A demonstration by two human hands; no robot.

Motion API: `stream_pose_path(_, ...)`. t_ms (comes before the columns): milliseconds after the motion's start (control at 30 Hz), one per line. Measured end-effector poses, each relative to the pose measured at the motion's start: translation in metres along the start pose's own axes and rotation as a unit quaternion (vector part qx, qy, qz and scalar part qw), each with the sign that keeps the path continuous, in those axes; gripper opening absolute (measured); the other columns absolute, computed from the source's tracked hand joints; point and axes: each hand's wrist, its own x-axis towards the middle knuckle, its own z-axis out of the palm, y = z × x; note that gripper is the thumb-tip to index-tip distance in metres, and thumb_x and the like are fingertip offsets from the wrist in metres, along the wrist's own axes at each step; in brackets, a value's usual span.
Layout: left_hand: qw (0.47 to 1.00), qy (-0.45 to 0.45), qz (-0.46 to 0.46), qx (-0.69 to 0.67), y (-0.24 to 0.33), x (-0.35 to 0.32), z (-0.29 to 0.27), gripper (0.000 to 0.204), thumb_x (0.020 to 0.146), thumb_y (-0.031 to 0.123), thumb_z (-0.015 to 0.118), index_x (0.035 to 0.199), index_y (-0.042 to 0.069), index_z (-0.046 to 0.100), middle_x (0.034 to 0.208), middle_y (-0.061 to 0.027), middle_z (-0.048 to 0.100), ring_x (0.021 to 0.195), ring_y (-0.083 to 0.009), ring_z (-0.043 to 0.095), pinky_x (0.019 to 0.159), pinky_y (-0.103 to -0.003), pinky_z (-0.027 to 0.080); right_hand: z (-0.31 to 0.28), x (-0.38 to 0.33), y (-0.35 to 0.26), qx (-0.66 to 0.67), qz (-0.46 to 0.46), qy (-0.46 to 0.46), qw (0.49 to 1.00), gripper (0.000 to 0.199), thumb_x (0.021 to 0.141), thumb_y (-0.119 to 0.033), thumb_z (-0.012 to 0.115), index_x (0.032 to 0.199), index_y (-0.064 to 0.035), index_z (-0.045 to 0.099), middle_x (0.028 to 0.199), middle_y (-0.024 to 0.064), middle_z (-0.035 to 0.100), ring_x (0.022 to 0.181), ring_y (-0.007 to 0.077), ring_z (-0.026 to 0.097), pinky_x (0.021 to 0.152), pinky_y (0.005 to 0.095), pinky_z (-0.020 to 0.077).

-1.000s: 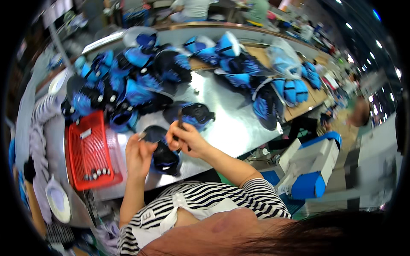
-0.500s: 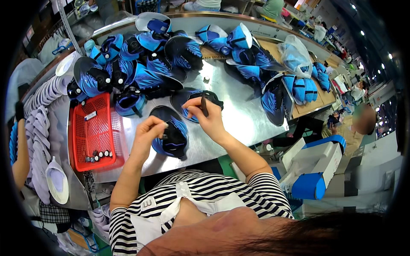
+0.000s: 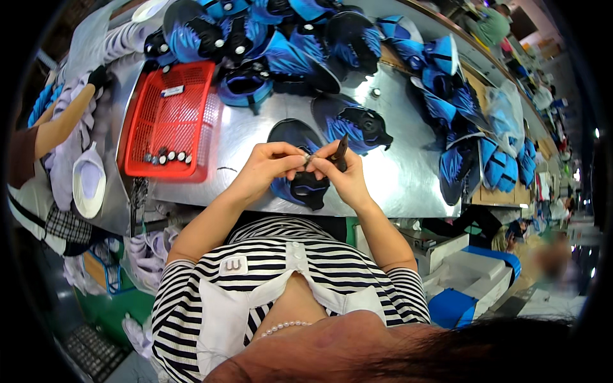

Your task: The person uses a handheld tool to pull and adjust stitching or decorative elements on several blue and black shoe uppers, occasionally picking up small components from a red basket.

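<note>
My left hand point(image 3: 268, 171) and my right hand point(image 3: 345, 180) meet fingertip to fingertip above the table. Both pinch at a tiny pale piece between them, too small to make out. A dark, slim, pointed tool point(image 3: 342, 148) is also tucked in my right hand, pointing up from the fingers. Directly below lies a black and blue shoe point(image 3: 290, 134), partly covered by my hands. Just beyond my right hand rests a second black and blue shoe point(image 3: 354, 124), lying on its side.
Left of my hands stands a red plastic basket point(image 3: 207, 115) holding several small dark cylinders with white ends point(image 3: 169, 156). Blue shoes point(image 3: 290, 60) are heaped at the back; more point(image 3: 456, 102) lie right. White shoe parts point(image 3: 89, 179) and a co-worker's gloved hand point(image 3: 99, 76) are at far left.
My hands were apart and have come together, fingertips touching. The tool stays in my right hand. The whole view has shifted, so the table's contents appear higher and turned.
</note>
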Motion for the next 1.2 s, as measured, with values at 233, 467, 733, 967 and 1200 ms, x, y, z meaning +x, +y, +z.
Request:
stream_pose_path(233, 0.998, 0.022, 0.052, 0.014, -0.001, 0.002, -0.002, 0.010, 0.087, 0.010, 0.064, 0.087, 0.001, 0.064, 0.074, 0.0003, 0.058, 0.066, -0.0053, 0.050, 0.059, -0.020, 0.038, -0.013, 0.007, -0.020, -0.511, -0.294, 0.007, 0.808, 0.019, 0.079, -0.011, 0.073, 0.095, -0.0053, 0.063, 0.075, 0.0049, 0.060, 0.067, 0.0177, 0.057, 0.060, 0.0278, 0.0457)
stream_pose_path(467, 0.992, -0.023, 0.038, 0.114, -0.001, 0.002, -0.001, 0.009, 0.087, 0.009, 0.063, 0.083, 0.002, 0.061, 0.076, 0.0002, 0.057, 0.064, -0.0066, 0.050, 0.058, -0.022, 0.039, -0.019, -0.006, -0.030, -0.381, -0.020, -0.118, 0.917, 0.039, 0.076, -0.017, 0.076, 0.113, -0.0110, 0.067, 0.084, 0.0061, 0.059, 0.076, 0.0246, 0.054, 0.070, 0.0328, 0.0446)
stream_pose_path(733, 0.895, 0.071, 0.231, 0.375, -0.003, -0.006, 0.019, 0.011, 0.084, 0.009, 0.064, 0.080, 0.000, 0.058, 0.068, -0.0082, 0.052, 0.056, -0.0193, 0.052, 0.054, -0.030, 0.043, -0.013, -0.011, -0.031, -0.547, -0.078, -0.067, 0.831, 0.052, 0.077, -0.016, 0.074, 0.127, -0.0139, 0.061, 0.081, 0.0081, 0.055, 0.080, 0.0252, 0.052, 0.072, 0.0347, 0.0428)
stream_pose_path(967, 0.992, -0.097, -0.058, -0.062, 0.011, -0.005, -0.006, 0.019, 0.094, 0.020, 0.058, 0.084, 0.004, 0.058, 0.062, 0.0069, 0.044, 0.050, -0.0016, 0.034, 0.046, -0.020, 0.024, -0.044, 0.000, -0.001, -0.622, -0.246, 0.015, 0.743, 0.016, 0.078, -0.013, 0.066, 0.092, -0.0086, 0.060, 0.075, 0.0054, 0.053, 0.071, 0.0257, 0.054, 0.059, 0.0371, 0.0440)
stream_pose_path(1200, 0.990, -0.071, -0.072, -0.101, 0.003, -0.030, -0.004, 0.017, 0.097, 0.020, 0.055, 0.091, 0.004, 0.057, 0.061, 0.0071, 0.040, 0.051, -0.0021, 0.029, 0.048, -0.019, 0.024, -0.055, 0.000, 0.007, -0.645, -0.292, 0.024, 0.706, 0.016, 0.075, -0.013, 0.069, 0.088, -0.0081, 0.060, 0.073, 0.0054, 0.053, 0.070, 0.0251, 0.054, 0.060, 0.0363, 0.0441)
